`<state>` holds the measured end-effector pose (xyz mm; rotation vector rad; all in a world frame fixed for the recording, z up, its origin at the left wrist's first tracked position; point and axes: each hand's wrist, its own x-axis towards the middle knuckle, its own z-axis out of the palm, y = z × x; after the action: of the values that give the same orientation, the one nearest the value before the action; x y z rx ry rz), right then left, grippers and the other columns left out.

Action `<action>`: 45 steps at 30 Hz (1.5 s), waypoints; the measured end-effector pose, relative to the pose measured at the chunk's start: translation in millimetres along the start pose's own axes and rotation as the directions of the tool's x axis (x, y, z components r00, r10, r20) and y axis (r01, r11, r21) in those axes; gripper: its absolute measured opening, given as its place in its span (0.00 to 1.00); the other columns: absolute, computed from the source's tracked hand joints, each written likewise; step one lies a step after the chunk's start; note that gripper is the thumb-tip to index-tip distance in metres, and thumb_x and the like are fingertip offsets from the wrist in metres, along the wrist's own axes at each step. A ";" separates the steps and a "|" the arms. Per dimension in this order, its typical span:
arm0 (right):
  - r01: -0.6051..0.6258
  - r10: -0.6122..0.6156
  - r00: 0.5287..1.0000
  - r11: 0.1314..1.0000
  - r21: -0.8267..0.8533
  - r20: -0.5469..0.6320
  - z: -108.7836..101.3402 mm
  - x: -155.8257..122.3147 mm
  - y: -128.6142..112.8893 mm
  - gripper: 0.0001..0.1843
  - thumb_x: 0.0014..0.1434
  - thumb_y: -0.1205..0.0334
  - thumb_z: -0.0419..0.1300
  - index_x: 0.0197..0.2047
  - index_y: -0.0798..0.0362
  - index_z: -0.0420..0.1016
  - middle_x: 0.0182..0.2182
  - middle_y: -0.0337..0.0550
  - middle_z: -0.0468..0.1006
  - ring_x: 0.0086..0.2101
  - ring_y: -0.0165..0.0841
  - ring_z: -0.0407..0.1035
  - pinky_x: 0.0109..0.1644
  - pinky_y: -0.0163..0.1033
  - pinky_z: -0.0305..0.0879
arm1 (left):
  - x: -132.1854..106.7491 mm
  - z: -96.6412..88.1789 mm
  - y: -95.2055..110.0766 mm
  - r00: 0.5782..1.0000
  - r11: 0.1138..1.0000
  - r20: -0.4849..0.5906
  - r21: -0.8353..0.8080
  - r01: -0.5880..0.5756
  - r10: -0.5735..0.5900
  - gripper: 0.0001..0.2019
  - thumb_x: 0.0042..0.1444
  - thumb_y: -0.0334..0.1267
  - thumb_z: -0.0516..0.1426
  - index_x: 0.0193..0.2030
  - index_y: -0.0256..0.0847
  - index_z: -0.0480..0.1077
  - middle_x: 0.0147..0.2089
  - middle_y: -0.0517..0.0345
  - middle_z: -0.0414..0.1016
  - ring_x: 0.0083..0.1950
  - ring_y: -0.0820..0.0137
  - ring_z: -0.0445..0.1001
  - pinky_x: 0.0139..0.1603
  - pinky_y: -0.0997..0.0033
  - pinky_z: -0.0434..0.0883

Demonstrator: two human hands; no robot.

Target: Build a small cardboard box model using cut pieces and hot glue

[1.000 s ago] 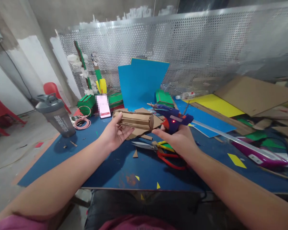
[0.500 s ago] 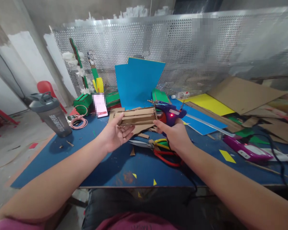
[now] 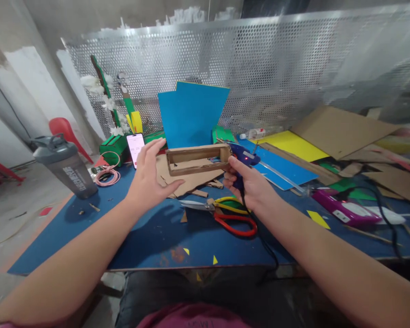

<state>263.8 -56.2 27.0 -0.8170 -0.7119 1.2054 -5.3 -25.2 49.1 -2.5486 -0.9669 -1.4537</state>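
A long, narrow cardboard frame hangs above the table, its hollow side toward me. My right hand is closed round a blue hot glue gun with a lit red light, and its thumb also rests at the right end of the frame. A long clear glue stick sticks out of the gun's back. My left hand is open, fingers and thumb spread, just left of the frame and apart from it. Below lie red-and-yellow-handled scissors, blades toward the left.
Cardboard pieces lie beneath the frame. A shaker bottle, pink cable and phone stand or lie left. Blue sheets lean at the back. A purple power strip with a black cord is at right.
My left hand has let go of the frame's left end and spread open. The frame has turned so its hollow side shows, now held by my right hand along with the glue gun.
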 end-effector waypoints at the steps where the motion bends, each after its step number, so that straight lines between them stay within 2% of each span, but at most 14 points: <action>1: -0.006 0.006 1.000 1.000 -0.005 0.014 0.3 -1.2 -0.2 0.36 0.27 0.44 0.88 0.30 0.49 0.72 0.21 0.27 0.65 0.21 0.22 0.57 0.20 0.29 0.60 | 2.1 -3.5 0.3 0.997 0.996 0.000 0.055 -0.072 0.072 0.44 0.55 0.53 0.72 0.74 0.49 0.60 0.73 0.40 0.66 0.75 0.46 0.65 0.73 0.40 0.67; 4: 0.023 -0.022 1.000 0.999 -0.026 0.017 1.8 -4.7 -2.2 0.34 0.29 0.45 0.88 0.31 0.51 0.74 0.22 0.28 0.67 0.21 0.23 0.58 0.21 0.30 0.62 | 6.8 -11.2 3.2 0.987 0.974 0.017 0.159 -0.161 0.160 0.34 0.57 0.53 0.71 0.67 0.49 0.69 0.64 0.45 0.76 0.67 0.49 0.72 0.70 0.43 0.68; 8: 0.067 -0.069 0.997 0.997 -0.033 -0.033 3.2 -4.7 -9.3 0.32 0.34 0.42 0.85 0.31 0.52 0.76 0.22 0.30 0.70 0.20 0.23 0.58 0.20 0.31 0.62 | 8.7 -14.4 4.7 0.988 0.965 -0.031 0.219 -0.142 0.152 0.33 0.52 0.57 0.74 0.61 0.50 0.75 0.56 0.49 0.79 0.59 0.50 0.75 0.66 0.44 0.68; 11: 0.054 -0.055 0.998 0.998 -0.042 -0.010 1.2 -0.9 -15.6 0.30 0.46 0.34 0.78 0.31 0.53 0.77 0.27 0.38 0.77 0.20 0.22 0.59 0.20 0.31 0.62 | 9.7 -16.5 3.8 0.981 0.972 -0.121 0.198 -0.123 0.148 0.35 0.49 0.61 0.74 0.59 0.48 0.76 0.54 0.49 0.78 0.56 0.51 0.75 0.64 0.46 0.69; 14: 0.173 -0.170 0.985 0.982 -0.075 0.042 -3.0 1.0 -17.4 0.26 0.54 0.36 0.73 0.31 0.52 0.77 0.30 0.41 0.81 0.19 0.24 0.61 0.20 0.33 0.61 | 9.1 -19.8 5.6 0.976 0.994 -0.203 0.088 -0.062 0.079 0.34 0.50 0.62 0.74 0.58 0.47 0.77 0.53 0.50 0.78 0.55 0.54 0.75 0.59 0.51 0.71; 19: 0.500 -0.471 0.866 0.830 -0.249 0.170 -11.1 -3.8 -4.8 0.23 0.61 0.38 0.69 0.35 0.51 0.81 0.19 0.35 0.73 0.19 0.29 0.66 0.26 0.37 0.64 | 0.4 -16.5 17.7 0.951 0.954 -0.205 -0.238 0.180 -0.231 0.29 0.52 0.61 0.72 0.53 0.46 0.76 0.49 0.53 0.78 0.49 0.59 0.75 0.51 0.59 0.71; 23: 0.664 -0.627 0.744 0.654 -0.362 0.230 -16.4 -7.7 4.7 0.21 0.65 0.38 0.66 0.39 0.49 0.80 0.23 0.35 0.74 0.22 0.32 0.68 0.28 0.39 0.67 | -6.6 -8.0 30.2 0.869 0.771 -0.029 -0.477 0.422 -0.494 0.27 0.51 0.59 0.72 0.50 0.45 0.76 0.48 0.53 0.80 0.46 0.59 0.74 0.49 0.59 0.70; 26: 0.719 -0.684 0.674 0.522 -0.458 0.280 -18.0 -9.5 4.4 0.18 0.68 0.41 0.64 0.41 0.48 0.78 0.28 0.37 0.74 0.25 0.33 0.68 0.30 0.39 0.69 | -8.3 -5.1 36.0 0.834 0.681 0.063 -0.544 0.489 -0.548 0.27 0.49 0.58 0.72 0.49 0.45 0.76 0.49 0.53 0.80 0.46 0.59 0.74 0.50 0.58 0.69; 28: 0.743 -0.710 0.631 0.437 -0.507 0.313 -18.8 -10.3 3.0 0.16 0.70 0.44 0.62 0.43 0.48 0.78 0.31 0.38 0.75 0.26 0.32 0.67 0.31 0.40 0.68 | -8.6 -5.1 37.6 0.839 0.682 0.068 -0.549 0.484 -0.540 0.28 0.48 0.60 0.73 0.49 0.46 0.76 0.49 0.53 0.79 0.48 0.58 0.75 0.52 0.57 0.68; 31: 0.762 -0.723 0.589 0.349 -0.546 0.360 -20.3 -11.5 3.3 0.13 0.73 0.49 0.61 0.47 0.49 0.79 0.35 0.41 0.77 0.27 0.32 0.69 0.33 0.40 0.70 | -10.5 -6.8 39.4 0.878 0.763 -0.011 -0.501 0.409 -0.478 0.31 0.45 0.63 0.75 0.49 0.46 0.75 0.50 0.54 0.78 0.51 0.57 0.75 0.54 0.57 0.67; 35: 0.806 -0.747 0.541 0.330 -0.491 0.387 -20.7 -11.7 8.5 0.11 0.75 0.52 0.59 0.48 0.50 0.78 0.37 0.43 0.79 0.29 0.33 0.72 0.36 0.41 0.74 | -16.9 -7.9 45.2 0.947 0.890 -0.156 -0.412 0.197 -0.282 0.36 0.42 0.65 0.76 0.51 0.48 0.73 0.49 0.56 0.76 0.49 0.60 0.75 0.50 0.60 0.69; 40: 0.882 -0.804 0.422 0.256 -0.396 0.419 -17.3 -12.2 11.8 0.14 0.75 0.49 0.58 0.43 0.49 0.77 0.33 0.42 0.79 0.31 0.36 0.74 0.40 0.45 0.76 | -22.2 -6.5 52.0 0.959 0.952 -0.271 -0.306 -0.005 -0.082 0.40 0.41 0.68 0.75 0.54 0.49 0.70 0.49 0.55 0.74 0.48 0.61 0.75 0.47 0.61 0.71; 42: 0.871 -0.796 0.443 0.272 -0.410 0.412 -16.2 -13.8 12.6 0.18 0.75 0.46 0.56 0.40 0.48 0.77 0.29 0.41 0.77 0.32 0.39 0.75 0.43 0.47 0.76 | -22.1 -6.4 52.9 0.958 0.959 -0.280 -0.282 -0.026 -0.057 0.40 0.42 0.69 0.74 0.54 0.48 0.69 0.49 0.54 0.74 0.48 0.60 0.74 0.46 0.60 0.72; 45: 0.815 -0.744 0.557 0.402 -0.419 0.370 -15.7 -16.5 15.5 0.20 0.74 0.42 0.55 0.40 0.48 0.76 0.31 0.43 0.77 0.32 0.39 0.74 0.40 0.48 0.76 | -21.4 -6.0 53.3 0.958 0.960 -0.283 -0.277 -0.029 -0.053 0.38 0.45 0.70 0.72 0.54 0.48 0.68 0.48 0.53 0.74 0.47 0.60 0.74 0.44 0.60 0.72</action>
<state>265.3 -72.4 4.8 -0.7112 -1.4077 0.1339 11.2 -80.6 48.9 -2.4009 -0.7825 -2.0245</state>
